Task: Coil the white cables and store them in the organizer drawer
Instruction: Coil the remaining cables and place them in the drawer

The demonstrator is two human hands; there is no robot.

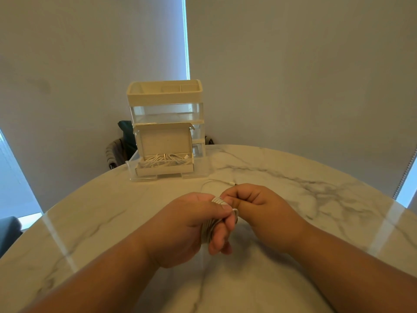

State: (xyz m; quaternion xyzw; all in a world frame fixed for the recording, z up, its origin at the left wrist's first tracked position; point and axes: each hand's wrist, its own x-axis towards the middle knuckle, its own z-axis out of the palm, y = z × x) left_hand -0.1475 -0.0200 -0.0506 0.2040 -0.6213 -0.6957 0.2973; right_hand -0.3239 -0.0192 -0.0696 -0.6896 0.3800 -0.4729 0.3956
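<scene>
My left hand (194, 224) holds a coil of white cable (217, 201) wound round its fingers, thumb pressed on top. Close beside it, my right hand (255, 204) pinches the same cable next to the coil. The cable's loose tail (216, 181) trails across the marble table to its plug end (231, 183), just beyond my right hand. Behind stands the organizer (165, 105). Its bottom clear drawer (133, 170) is pulled out and holds an open white box (164, 169) with several coiled white cables (164, 159) inside.
The round marble table (316, 199) spreads on all sides of my hands. A chair with dark clothing (119, 145) stands behind the organizer. Grey blinds (293, 64) cover the wall behind.
</scene>
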